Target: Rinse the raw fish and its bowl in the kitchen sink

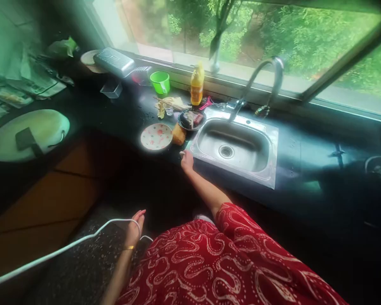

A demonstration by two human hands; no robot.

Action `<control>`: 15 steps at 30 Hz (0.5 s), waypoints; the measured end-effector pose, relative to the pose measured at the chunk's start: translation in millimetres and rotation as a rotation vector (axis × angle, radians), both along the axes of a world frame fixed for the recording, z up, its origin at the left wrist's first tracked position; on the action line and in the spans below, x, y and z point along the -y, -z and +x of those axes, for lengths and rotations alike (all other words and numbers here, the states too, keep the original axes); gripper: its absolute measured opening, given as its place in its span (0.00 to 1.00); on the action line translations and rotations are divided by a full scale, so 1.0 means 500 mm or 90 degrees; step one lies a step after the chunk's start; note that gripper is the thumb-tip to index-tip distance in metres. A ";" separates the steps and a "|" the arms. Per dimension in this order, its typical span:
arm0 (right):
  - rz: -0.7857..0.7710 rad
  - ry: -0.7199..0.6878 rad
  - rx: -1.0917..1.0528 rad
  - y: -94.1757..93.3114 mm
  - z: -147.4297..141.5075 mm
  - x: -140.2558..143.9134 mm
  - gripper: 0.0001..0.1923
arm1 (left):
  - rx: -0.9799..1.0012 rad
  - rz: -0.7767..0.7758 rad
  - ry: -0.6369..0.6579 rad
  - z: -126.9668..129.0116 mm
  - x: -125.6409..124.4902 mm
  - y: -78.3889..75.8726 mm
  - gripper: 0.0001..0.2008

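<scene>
My right hand [187, 161] is at the counter's front edge, beside the left front corner of the steel sink [238, 163]. Its fingers are curled, and whatever they may hold is hidden. Just beyond it are a brown sponge-like block [179, 134], a white bowl with red spots [156, 136] and a dark bowl [204, 124] with a scrubber and a reddish bar in it. Low in front of my body, my left hand [136, 226] has its fingers stretched out. A white cable [92, 235] passes across that hand, apparently not gripped.
A curved faucet [266, 63] rises behind the sink. Along the window stand a yellow bottle [197, 87], a green mug [160, 82] and a silver box [114, 62]. Chopsticks [168, 103] lie by a crumpled cloth. At left is a large pale pan [55, 120] with a dark spatula [25, 139].
</scene>
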State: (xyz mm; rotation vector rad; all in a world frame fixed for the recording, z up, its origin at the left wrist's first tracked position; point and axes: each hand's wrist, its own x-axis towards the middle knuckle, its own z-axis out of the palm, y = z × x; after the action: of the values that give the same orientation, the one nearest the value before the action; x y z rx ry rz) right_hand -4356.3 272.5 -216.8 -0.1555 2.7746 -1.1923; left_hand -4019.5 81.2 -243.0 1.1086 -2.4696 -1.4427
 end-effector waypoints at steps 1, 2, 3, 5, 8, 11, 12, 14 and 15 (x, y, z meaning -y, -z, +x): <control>-0.024 -0.018 -0.021 -0.007 -0.019 0.002 0.25 | 0.001 0.014 -0.017 0.006 0.002 0.006 0.28; -0.043 -0.062 -0.061 -0.011 -0.034 -0.003 0.25 | 0.005 0.029 -0.031 0.007 0.001 0.011 0.28; -0.051 -0.142 -0.111 -0.012 -0.046 -0.013 0.24 | 0.010 0.042 -0.044 0.002 -0.001 0.012 0.27; -0.013 -0.390 -0.197 -0.006 -0.059 -0.042 0.22 | 0.022 0.060 -0.053 -0.031 -0.009 0.008 0.26; 0.114 -0.682 -0.211 0.013 -0.079 -0.079 0.24 | 0.028 0.064 -0.041 -0.131 -0.027 -0.016 0.26; 0.172 -0.639 -0.208 0.028 -0.137 -0.113 0.26 | 0.010 0.057 0.015 -0.267 -0.053 -0.054 0.24; 0.171 -0.588 -0.211 0.032 -0.166 -0.131 0.26 | -0.001 0.056 0.038 -0.312 -0.064 -0.067 0.22; 0.162 -0.467 -0.197 0.041 -0.232 -0.186 0.26 | -0.022 0.069 0.073 -0.395 -0.091 -0.093 0.19; 0.163 -0.396 -0.172 0.046 -0.266 -0.222 0.26 | -0.027 0.093 0.090 -0.433 -0.105 -0.105 0.18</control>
State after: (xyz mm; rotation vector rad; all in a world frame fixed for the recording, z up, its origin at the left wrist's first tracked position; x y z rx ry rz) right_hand -4489.3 383.7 -239.9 -1.1244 2.7174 -0.6925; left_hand -4236.0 133.9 -190.6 0.9303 -2.4924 -1.6901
